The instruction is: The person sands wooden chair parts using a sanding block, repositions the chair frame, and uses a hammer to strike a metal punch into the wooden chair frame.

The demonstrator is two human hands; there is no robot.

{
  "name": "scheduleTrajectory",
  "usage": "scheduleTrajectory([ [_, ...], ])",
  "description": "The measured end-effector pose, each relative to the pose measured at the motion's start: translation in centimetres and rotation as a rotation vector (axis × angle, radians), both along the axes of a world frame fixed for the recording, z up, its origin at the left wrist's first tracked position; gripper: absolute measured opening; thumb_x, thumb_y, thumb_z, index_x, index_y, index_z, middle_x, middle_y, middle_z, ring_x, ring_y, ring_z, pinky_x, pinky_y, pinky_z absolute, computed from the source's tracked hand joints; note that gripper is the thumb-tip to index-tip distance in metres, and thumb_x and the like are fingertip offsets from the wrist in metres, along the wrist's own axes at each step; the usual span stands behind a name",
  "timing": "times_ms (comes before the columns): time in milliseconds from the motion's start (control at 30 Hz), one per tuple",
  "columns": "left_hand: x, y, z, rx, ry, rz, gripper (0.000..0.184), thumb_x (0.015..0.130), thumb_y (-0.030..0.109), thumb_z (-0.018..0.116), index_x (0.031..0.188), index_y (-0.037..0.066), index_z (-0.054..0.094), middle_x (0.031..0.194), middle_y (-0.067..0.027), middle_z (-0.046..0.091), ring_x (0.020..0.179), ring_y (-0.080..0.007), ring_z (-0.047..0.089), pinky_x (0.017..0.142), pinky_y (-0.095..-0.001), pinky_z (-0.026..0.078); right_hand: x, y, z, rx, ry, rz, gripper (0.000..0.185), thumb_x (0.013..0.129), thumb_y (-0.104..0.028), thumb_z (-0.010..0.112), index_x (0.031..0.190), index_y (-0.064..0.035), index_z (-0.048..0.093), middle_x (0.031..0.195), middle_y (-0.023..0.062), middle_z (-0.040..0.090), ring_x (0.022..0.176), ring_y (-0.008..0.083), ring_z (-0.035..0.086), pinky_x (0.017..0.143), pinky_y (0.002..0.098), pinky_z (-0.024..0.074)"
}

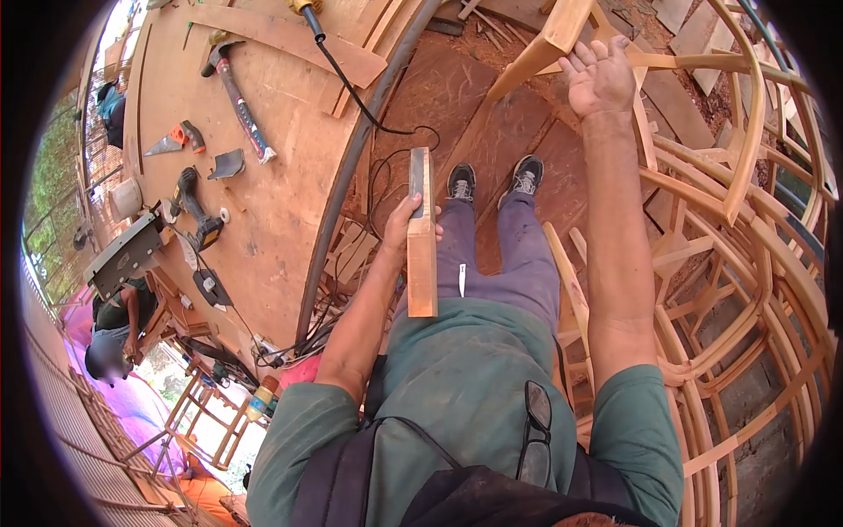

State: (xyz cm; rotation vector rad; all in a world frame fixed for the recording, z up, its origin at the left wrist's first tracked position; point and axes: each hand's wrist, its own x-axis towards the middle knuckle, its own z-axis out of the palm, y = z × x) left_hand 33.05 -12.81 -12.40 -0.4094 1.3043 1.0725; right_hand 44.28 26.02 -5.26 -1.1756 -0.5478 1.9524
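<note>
Wood block [422, 272] sitting firmly in the left hand [401, 220] here, so that one's easy to find. The hand is wrapped round it about midway along, thumb on the near side and a bit of fingers peeking out on the other. Past the hand the block has a dark grey face, and toward the belly it's plain reddish-brown wood.

Right hand [602, 81] is a different story: palm turned up, fingers loosely curled and a bit apart, nothing gripped. A pale wooden frame [549, 53] is right by its fingertips, but honestly I can't tell if they're touching. More chair frames [746, 220] are piled up to the right of that hand and back behind it along the forearm.

Over to the left of the left hand there's a big desk [281, 193] with tools all over it. The drill [197, 211] lies pretty much straight out to that hand's left, with the orange-handled saw [176, 139] and the hammer [239, 104] left and further forward. A yellow corded tool [307, 7] is well ahead of the same hand, right at the edge of view. Way off to its left and back, another person [123, 316] is leaning in.
</note>
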Motion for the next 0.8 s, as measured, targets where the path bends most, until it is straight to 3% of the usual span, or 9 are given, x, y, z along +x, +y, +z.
scheduleTrajectory([
  [167, -0.2, 2.1, 0.2, 0.044, -0.087, 0.043, 0.046, 0.1, 0.043, 0.061, 0.119, 0.003, 0.05, 0.101, -0.0162, 0.067, 0.066, -0.026, 0.072, 0.057, -0.0376, 0.063, 1.4, -0.3, 1.3, -0.025, 0.097, -0.031, 0.089, 0.108, -0.053, 0.038, 0.16, 0.0048, -0.007, 0.162, 0.0407, 0.003, 0.152, 0.0547, 0.01, 0.126, 0.0578, 0.0223],
  [200, -0.2, 2.6, 0.3, 0.063, -0.11, 0.044, 0.046, 0.1, 0.043, 0.061, 0.12, 0.003, 0.05, 0.101, -0.0162, 0.067, 0.066, -0.0259, 0.072, 0.057, -0.0376, 0.063, 2.0, -0.2, 0.8, -0.016, 0.11, -0.026, 0.089, 0.108, -0.052, 0.039, 0.16, 0.0041, -0.008, 0.162, 0.0402, 0.002, 0.149, 0.0574, 0.02, 0.123, 0.0592, 0.0273],
  [300, 0.2, 4.6, 1.5, 0.175, -0.111, 0.04, 0.045, 0.1, 0.041, 0.061, 0.12, 0.002, 0.05, 0.101, -0.0163, 0.067, 0.068, -0.0255, 0.072, 0.061, -0.0377, 0.065, 3.8, -1.0, 0.8, -0.001, 0.132, -0.07, 0.086, 0.108, -0.051, 0.044, 0.16, 0.0039, 0.003, 0.158, 0.0371, 0.025, 0.141, 0.05, 0.042, 0.115, 0.0541, 0.0423],
  [400, 0.8, 7.8, 3.2, 0.25, -0.131, -0.01, 0.049, 0.099, 0.043, 0.062, 0.125, 0.001, 0.054, 0.099, -0.0204, 0.071, 0.074, -0.0286, 0.074, 0.061, -0.0375, 0.063, 6.2, -4.7, -3.1, 0.001, -0.156, 0.09, 0.082, 0.104, -0.057, 0.051, 0.156, 0.0038, 0.03, 0.147, 0.03, 0.047, 0.118, 0.0391, 0.061, 0.101, 0.0482, 0.0504],
  [467, 1.7, 10.3, 4.0, 0.32, -0.193, -0.004, 0.052, 0.099, 0.041, 0.061, 0.13, 0.0, 0.056, 0.108, -0.0236, 0.071, 0.086, -0.0321, 0.075, 0.072, -0.0406, 0.064, 7.1, -9.4, -4.3, -0.065, -0.308, 0.291, 0.072, 0.1, -0.056, 0.06, 0.143, 0.002, 0.051, 0.131, 0.0204, 0.063, 0.107, 0.0282, 0.065, 0.094, 0.039, 0.0524],
  [600, 4.5, 14.8, 4.5, 0.439, -0.42, 0.01, 0.051, 0.102, 0.036, 0.058, 0.135, -0.003, 0.055, 0.118, -0.0199, 0.069, 0.102, -0.0286, 0.072, 0.094, -0.0414, 0.058, 8.1, -15.8, -4.1, -0.289, 0.12, 0.273, 0.068, 0.097, -0.05, 0.067, 0.138, 0.0027, 0.054, 0.123, 0.0138, 0.068, 0.108, 0.0226, 0.067, 0.096, 0.0384, 0.0546],
  [667, 6.8, 16.4, 4.7, 0.417, -0.338, -0.02, 0.045, 0.104, 0.03, 0.056, 0.134, -0.004, 0.056, 0.116, -0.0157, 0.069, 0.102, -0.0224, 0.07, 0.093, -0.0361, 0.056, 9.0, -16.3, -5.1, -0.383, 0.407, 0.156, 0.069, 0.096, -0.045, 0.07, 0.141, 0.004, 0.052, 0.131, 0.0146, 0.065, 0.117, 0.0231, 0.065, 0.104, 0.038, 0.0531],
  [733, 7.7, 18.3, 6.2, 0.467, -0.238, -0.177, 0.042, 0.108, 0.029, 0.052, 0.13, -0.005, 0.06, 0.115, -0.0103, 0.068, 0.108, -0.0178, 0.066, 0.095, -0.0328, 0.052, 10.5, -15.1, -5.0, -0.338, 0.384, 0.078, 0.066, 0.096, -0.041, 0.071, 0.141, 0.0039, 0.052, 0.134, 0.0162, 0.064, 0.12, 0.0244, 0.064, 0.104, 0.0383, 0.0535],
  [800, 9.2, 19.2, 5.5, 0.458, 0.114, -0.374, 0.041, 0.109, 0.032, 0.051, 0.123, -0.004, 0.065, 0.114, -0.01, 0.069, 0.11, -0.0199, 0.064, 0.096, -0.0349, 0.051, 11.3, -13.9, -3.5, -0.286, 0.39, -0.014, 0.06, 0.096, -0.032, 0.071, 0.14, 0.0034, 0.053, 0.136, 0.0183, 0.063, 0.123, 0.0265, 0.063, 0.104, 0.0402, 0.0538],
])
